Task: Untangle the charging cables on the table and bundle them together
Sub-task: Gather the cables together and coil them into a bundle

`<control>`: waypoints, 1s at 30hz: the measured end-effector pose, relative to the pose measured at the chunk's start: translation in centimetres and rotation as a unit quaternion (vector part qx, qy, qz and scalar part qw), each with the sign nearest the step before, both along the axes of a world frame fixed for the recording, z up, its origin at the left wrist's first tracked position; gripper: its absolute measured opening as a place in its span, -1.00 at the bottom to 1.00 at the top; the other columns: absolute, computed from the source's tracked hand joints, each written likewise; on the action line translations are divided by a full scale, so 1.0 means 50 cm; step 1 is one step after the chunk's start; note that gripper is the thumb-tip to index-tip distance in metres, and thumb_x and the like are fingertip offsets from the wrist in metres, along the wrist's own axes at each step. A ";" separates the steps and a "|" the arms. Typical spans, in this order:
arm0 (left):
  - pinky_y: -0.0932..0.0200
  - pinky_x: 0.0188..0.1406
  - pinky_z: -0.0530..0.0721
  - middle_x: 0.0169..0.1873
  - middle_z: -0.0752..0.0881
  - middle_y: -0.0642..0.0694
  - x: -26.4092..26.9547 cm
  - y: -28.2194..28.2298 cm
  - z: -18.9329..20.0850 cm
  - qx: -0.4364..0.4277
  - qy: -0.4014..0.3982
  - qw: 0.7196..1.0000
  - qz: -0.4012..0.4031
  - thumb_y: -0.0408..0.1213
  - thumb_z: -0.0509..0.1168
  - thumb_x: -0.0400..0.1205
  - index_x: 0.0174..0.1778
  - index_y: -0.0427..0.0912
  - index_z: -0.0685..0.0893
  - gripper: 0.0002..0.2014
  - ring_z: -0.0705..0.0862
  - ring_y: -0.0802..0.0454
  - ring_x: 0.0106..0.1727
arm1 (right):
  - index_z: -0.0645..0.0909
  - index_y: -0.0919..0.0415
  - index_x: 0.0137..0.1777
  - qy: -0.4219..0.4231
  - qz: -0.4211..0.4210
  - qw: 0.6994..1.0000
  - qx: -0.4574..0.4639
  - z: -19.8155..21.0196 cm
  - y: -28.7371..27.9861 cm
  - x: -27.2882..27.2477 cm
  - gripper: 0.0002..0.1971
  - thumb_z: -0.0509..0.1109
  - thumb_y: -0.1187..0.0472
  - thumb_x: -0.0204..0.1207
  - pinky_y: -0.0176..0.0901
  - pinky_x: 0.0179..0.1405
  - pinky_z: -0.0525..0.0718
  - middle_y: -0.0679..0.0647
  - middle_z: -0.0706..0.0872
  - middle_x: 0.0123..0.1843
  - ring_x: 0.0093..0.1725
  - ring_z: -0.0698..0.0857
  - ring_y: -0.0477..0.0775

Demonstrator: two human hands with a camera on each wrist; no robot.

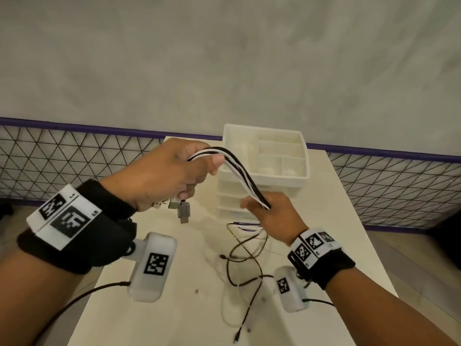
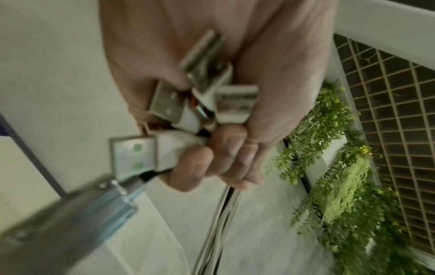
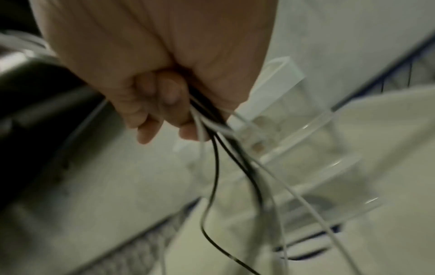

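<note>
1. Left hand (image 1: 172, 171) is raised above the cream-white rectangular surface (image 1: 174, 308). Its fingers (image 2: 226, 160) are curled tight round a bundle of thin black and white charging cables (image 1: 239, 171), with the thumb pressed on top of the strands.
2. Silver USB plug ends (image 1: 183, 211) of the cables hang out below the left fist. The left wrist view shows several metal plugs (image 2: 164, 104) with white housings crowded against the palm; that view is blurred.
3. From the left fist the bundle arches up, then slopes down to the right hand (image 1: 272, 216), which is lower and nearer the person.
4. Right hand fingers (image 3: 162, 104) are curled round the same cables (image 3: 212, 158); black and white strands leave the fist together and then spread apart.
5. Below the right hand the loose lengths fall to the surface and lie in overlapping black and pale loops (image 1: 247, 260). Small connector ends (image 1: 238, 337) rest near the front edge.
6. A white plastic organiser with stacked drawers and a divided top tray (image 1: 294, 176) stands at the far end of the surface, behind the held bundle.
7. Both wrists carry black straps with square printed markers and white camera housings (image 1: 152, 268).
8. Behind the surface: a wire mesh panel with purple trim (image 1: 74, 156) and a grey wall (image 1: 224, 58). Green foliage (image 2: 341, 186) shows in the left wrist view.
</note>
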State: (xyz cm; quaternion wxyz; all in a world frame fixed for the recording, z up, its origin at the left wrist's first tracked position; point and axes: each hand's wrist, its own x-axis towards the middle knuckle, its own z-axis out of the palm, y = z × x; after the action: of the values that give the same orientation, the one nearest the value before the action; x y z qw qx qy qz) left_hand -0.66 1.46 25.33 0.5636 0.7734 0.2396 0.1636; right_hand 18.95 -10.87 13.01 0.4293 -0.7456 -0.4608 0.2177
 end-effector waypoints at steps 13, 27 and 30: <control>0.30 -0.63 0.40 -0.58 0.51 0.14 0.023 -0.024 -0.081 0.085 0.158 0.982 -0.055 -0.05 0.30 0.72 -0.19 -0.17 0.69 -0.72 0.41 0.18 -0.62 | -0.14 -0.25 0.74 -0.142 0.116 0.949 -0.257 0.081 -0.046 0.040 0.27 0.72 -0.12 0.21 0.36 0.65 0.21 -0.03 0.26 0.74 0.70 0.28 0.10; -0.08 -0.09 0.80 -0.27 0.73 -0.12 -0.004 -0.102 -0.241 -0.432 -0.102 0.896 -0.027 0.05 0.62 0.37 0.15 -0.27 0.80 -0.44 0.69 -0.02 -0.27 | 0.80 0.12 0.15 0.165 0.152 0.973 -0.060 0.111 -0.080 -0.005 -0.66 0.61 0.44 0.41 -0.30 -0.21 0.71 0.13 0.89 -0.03 -0.20 0.76 -0.04; 0.23 -0.43 0.73 -0.30 0.77 -0.13 0.013 -0.115 -0.234 -0.467 -0.101 0.875 0.078 0.16 0.38 0.50 0.09 -0.27 0.83 -0.47 0.71 0.03 -0.36 | 0.81 0.12 0.18 0.183 0.132 0.973 -0.045 0.102 -0.088 -0.007 -0.74 0.57 0.13 0.50 -0.26 -0.44 0.48 -0.06 0.82 -0.23 -0.41 0.52 0.06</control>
State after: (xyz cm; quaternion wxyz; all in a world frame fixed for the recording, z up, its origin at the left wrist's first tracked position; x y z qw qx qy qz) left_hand -0.01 -4.30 13.61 0.8657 0.3781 0.2898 0.1537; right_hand 18.59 -15.29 18.12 0.4399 -0.6445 -0.4581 0.4256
